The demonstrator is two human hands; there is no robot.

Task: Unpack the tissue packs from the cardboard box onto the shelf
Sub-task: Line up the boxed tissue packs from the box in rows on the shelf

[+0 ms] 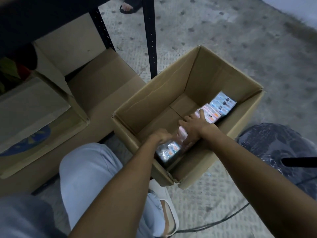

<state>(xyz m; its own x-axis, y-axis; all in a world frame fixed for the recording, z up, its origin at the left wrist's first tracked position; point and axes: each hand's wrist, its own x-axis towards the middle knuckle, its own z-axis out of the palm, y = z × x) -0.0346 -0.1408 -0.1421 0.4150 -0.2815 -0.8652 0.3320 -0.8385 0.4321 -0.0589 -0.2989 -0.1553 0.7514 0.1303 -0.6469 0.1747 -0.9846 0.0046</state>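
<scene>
An open cardboard box (pixel 171 93) stands on the floor in front of me. A row of plastic-wrapped tissue packs lies along its right inner wall. A blue pack (pixel 223 104) sits at the far end, with a pink pack (pixel 211 115) next to it. My right hand (pixel 195 124) rests spread over the pink packs in the middle of the row. My left hand (pixel 161 136) is curled over the top of a blue-and-orange pack (pixel 169 151) at the near end. The dark metal shelf (pixel 151 36) rises at the upper left.
Under the shelf sit several other cardboard boxes (pixel 96 86), one with a blue logo. My knee in light trousers (pixel 89 172) is at the bottom left. A dark bag (pixel 274 148) and a cable (pixel 214 224) lie right of the box. Another person's sandalled foot (pixel 128 6) is at the top.
</scene>
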